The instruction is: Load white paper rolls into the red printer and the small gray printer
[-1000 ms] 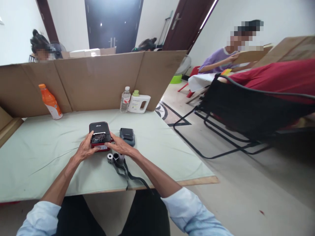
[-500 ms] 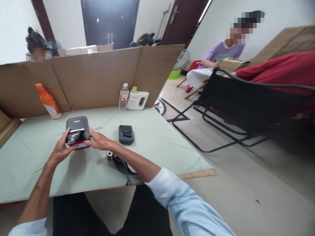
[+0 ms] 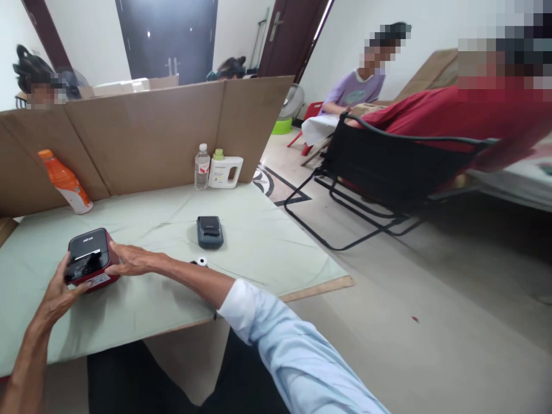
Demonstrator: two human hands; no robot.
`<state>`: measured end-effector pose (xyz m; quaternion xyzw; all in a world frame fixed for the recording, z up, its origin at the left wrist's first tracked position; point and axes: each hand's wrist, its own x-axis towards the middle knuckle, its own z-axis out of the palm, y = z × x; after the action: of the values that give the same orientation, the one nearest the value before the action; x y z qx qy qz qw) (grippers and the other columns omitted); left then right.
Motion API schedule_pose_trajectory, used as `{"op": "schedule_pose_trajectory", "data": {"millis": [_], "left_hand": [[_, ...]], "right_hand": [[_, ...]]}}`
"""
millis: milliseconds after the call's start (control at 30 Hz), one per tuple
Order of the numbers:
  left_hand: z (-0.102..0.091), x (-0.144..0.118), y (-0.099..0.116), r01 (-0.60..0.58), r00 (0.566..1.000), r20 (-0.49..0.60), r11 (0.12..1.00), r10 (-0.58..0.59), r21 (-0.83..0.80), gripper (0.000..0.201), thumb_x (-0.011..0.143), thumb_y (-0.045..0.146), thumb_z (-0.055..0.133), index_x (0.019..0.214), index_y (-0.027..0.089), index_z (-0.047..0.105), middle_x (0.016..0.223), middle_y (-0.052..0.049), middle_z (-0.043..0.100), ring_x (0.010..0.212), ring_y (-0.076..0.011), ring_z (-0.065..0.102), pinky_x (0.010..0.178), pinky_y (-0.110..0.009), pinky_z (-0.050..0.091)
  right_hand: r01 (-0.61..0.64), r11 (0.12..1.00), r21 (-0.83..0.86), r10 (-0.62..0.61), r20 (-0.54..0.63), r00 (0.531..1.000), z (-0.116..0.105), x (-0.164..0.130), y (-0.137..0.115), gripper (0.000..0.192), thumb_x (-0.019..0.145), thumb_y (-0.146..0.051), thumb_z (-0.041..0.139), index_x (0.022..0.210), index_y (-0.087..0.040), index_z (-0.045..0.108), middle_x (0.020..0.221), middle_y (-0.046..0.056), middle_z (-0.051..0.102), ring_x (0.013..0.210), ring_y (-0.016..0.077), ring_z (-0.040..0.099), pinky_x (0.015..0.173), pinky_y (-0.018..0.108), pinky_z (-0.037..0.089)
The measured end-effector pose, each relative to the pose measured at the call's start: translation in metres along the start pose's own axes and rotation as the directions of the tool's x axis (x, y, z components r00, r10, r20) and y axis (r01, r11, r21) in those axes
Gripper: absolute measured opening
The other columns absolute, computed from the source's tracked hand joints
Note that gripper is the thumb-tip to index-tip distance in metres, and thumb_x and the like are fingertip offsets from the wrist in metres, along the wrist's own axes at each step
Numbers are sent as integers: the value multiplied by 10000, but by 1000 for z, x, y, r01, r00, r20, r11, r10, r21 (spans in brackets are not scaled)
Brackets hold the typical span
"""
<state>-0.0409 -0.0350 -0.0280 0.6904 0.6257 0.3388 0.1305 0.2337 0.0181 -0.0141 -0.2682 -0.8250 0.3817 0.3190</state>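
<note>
A small black-and-red box-shaped device (image 3: 89, 260) with its lid up rests on the pale green table cover (image 3: 142, 299) at the near left. My left hand (image 3: 56, 290) grips its left side and my right hand (image 3: 131, 261) holds its right side. A dark grey pouch-like device (image 3: 209, 231) lies further right on the table. A small white paper roll (image 3: 201, 261) peeks out just behind my right forearm.
An orange drink bottle (image 3: 64, 183), a clear water bottle (image 3: 201, 167) and a white jug (image 3: 225, 171) stand against a cardboard screen (image 3: 146, 135). A black folding chair (image 3: 388, 178) with a person in red stands on the floor to the right. Other people sit behind.
Both hands have slid the black-and-red device to the left across the table, away from the grey pouch and the paper roll. The view has swung to the right.
</note>
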Motion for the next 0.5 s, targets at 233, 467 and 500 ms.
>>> {"op": "schedule_pose_trajectory", "data": {"millis": [233,467,500], "left_hand": [[10,-9,100,-298,844,-326,877,427,376,740,812,270,667,1525,216,476,1609,-151,444,1478,-428,417,1224,-659,347],[153,42,177,-438,873,191,894,449,-96,525,888,273,608,1410,214,596,1453,-132,600,1271,-294,623,1033,-477,570],[175,53,181,-393,860,288,907,421,-152,567,863,289,642,1422,210,586,1438,-140,612,1185,-284,664,989,-460,585]], "right_hand": [[-129,990,-58,76,-550,832,-144,-108,14,610,962,-490,618,1490,-192,547,1479,163,578,1204,263,635,966,419,564],[-546,836,56,417,-711,566,-160,-204,108,621,926,-571,583,1331,-104,643,1315,235,673,1087,307,681,1003,471,522],[-580,812,60,455,-689,565,-154,-210,116,600,926,-576,573,1288,-105,659,1281,228,689,1097,313,675,999,462,518]]}}
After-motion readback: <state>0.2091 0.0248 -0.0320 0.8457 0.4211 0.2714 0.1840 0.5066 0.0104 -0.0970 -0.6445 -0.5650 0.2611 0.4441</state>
